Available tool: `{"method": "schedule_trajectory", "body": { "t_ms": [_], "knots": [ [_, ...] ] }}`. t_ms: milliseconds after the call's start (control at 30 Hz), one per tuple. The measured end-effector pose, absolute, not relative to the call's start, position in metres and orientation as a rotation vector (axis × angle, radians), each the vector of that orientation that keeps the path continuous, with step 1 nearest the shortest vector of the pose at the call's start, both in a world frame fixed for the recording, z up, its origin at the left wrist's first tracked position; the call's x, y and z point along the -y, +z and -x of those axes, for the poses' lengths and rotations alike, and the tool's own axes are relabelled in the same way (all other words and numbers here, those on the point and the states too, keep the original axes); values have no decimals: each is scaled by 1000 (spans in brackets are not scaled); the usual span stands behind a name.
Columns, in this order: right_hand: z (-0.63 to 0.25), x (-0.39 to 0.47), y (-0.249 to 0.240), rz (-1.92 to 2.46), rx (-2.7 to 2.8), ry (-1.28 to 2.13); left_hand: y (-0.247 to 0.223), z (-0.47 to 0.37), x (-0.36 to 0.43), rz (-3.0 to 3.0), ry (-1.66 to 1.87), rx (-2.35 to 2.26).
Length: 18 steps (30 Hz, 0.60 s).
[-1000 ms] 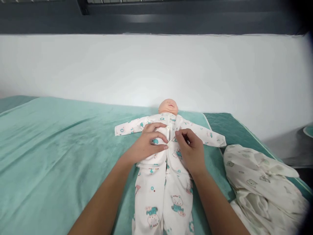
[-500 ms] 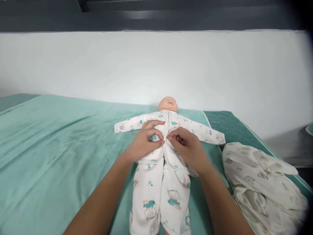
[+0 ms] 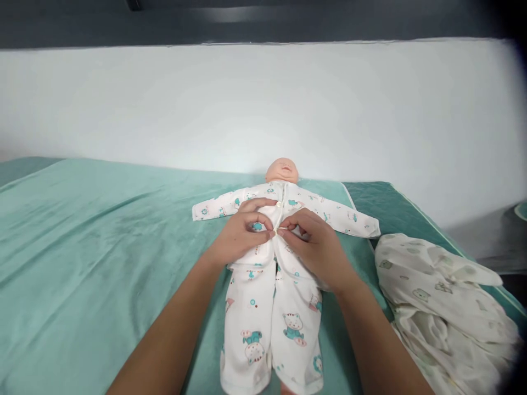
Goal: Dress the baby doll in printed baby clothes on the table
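A baby doll [image 3: 282,170] lies on its back in a white printed shirt [image 3: 342,220] and matching trousers [image 3: 293,307], its sleeves spread to both sides. My left hand [image 3: 242,233] pinches the left edge of the shirt's front opening between thumb and index finger, with another finger stretched over the chest. From the other side, my right hand [image 3: 315,241] pinches the opposite edge, its fingertips almost meeting the left ones. A small button shows between the fingertips, partly covered. Above them, a pale upper button [image 3: 279,204] sits on the shirt front.
A light green blanket [image 3: 90,247] covers the bed, with a darker green quilted cover [image 3: 374,203] at the right. On the right lies a crumpled white printed cloth [image 3: 444,307]. Behind the doll's head rises a white wall [image 3: 247,109], with a dark beam [image 3: 263,22] above.
My right fingertips have come in slightly closer to the left ones at the shirt opening. The view has tilted a little, and the doll lies in the same place.
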State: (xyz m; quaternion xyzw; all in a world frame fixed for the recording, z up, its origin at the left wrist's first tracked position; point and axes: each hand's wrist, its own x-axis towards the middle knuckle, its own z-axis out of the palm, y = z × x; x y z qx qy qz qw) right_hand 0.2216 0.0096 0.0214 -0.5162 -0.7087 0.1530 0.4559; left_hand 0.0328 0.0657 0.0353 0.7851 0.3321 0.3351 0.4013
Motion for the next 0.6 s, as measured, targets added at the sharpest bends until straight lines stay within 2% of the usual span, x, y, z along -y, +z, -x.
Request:
{"method": "schedule_trajectory", "body": {
  "t_ms": [600],
  "knots": [
    [-221,-9,22,1288,1734,438,37,-33,-65,-1946,863,-844]
  ]
}}
